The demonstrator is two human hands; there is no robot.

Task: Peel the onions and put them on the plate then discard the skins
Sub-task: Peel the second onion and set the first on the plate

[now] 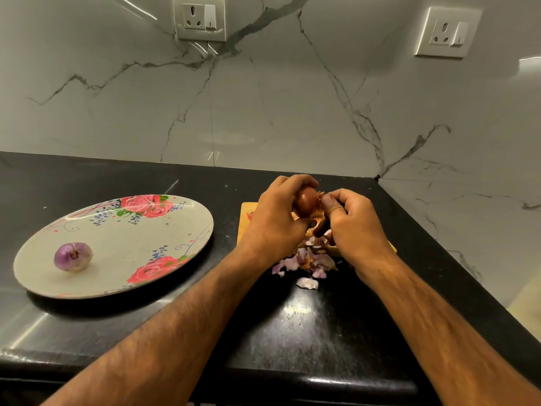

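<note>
My left hand grips a brown-skinned onion above the wooden cutting board. My right hand is curled beside it, its thumb and fingers pinching the dry skin at the onion's end. A short dark piece shows under the right hand; I cannot tell what it is. A pile of pink and white onion skins lies on the counter and the board's near edge. One peeled purple onion sits on the left side of the rose-patterned plate.
The black stone counter ends at a front edge near me and meets marble walls behind and to the right. The plate lies left of the board. Two wall sockets are high on the wall.
</note>
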